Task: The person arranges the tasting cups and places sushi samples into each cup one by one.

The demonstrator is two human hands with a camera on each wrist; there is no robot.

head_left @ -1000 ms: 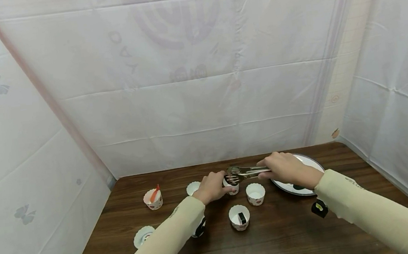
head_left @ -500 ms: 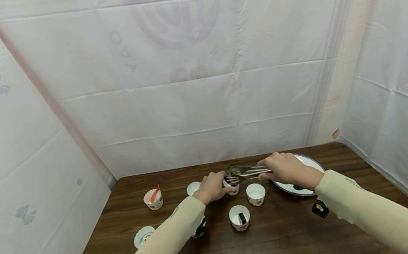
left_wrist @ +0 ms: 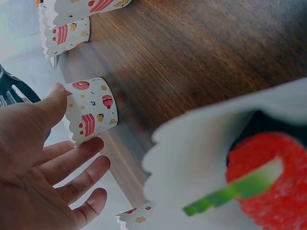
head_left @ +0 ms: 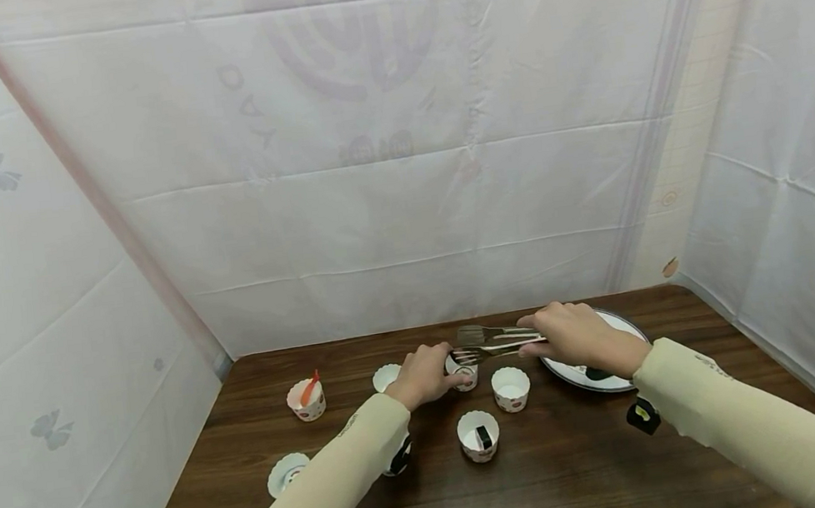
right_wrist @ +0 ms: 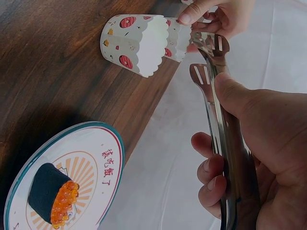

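Observation:
My left hand (head_left: pixel 425 375) pinches the rim of a white paper baking cup (left_wrist: pixel 93 108) with a cake-and-fruit print, thumb on one side and a finger on the other. The remaining fingers are spread loosely. My right hand (right_wrist: pixel 268 143) grips slotted metal tongs (right_wrist: pixel 218 105), thumb on one arm and curled fingers on the other. In the head view the tong tips stand apart above that cup, with nothing visible between them. What lies inside the cup is hard to make out. Beside my right hand is a round plate (right_wrist: pixel 109 139) bearing black-wrapped sushi with orange roe (right_wrist: pixel 50 194).
Nearby stand a plain-looking cup (head_left: pixel 511 389), a cup with a black-banded piece (head_left: pixel 478 436), and one with an orange-red piece (head_left: pixel 307 399). Under my left wrist, another cup holds red-topped sushi (left_wrist: pixel 268 177) with a green strip. A further cup (head_left: pixel 287 473) sits at the left.
The tong arms have spread apart, and their tips have shifted slightly right, so more of the cup's opening shows. My left hand stays at the cup.

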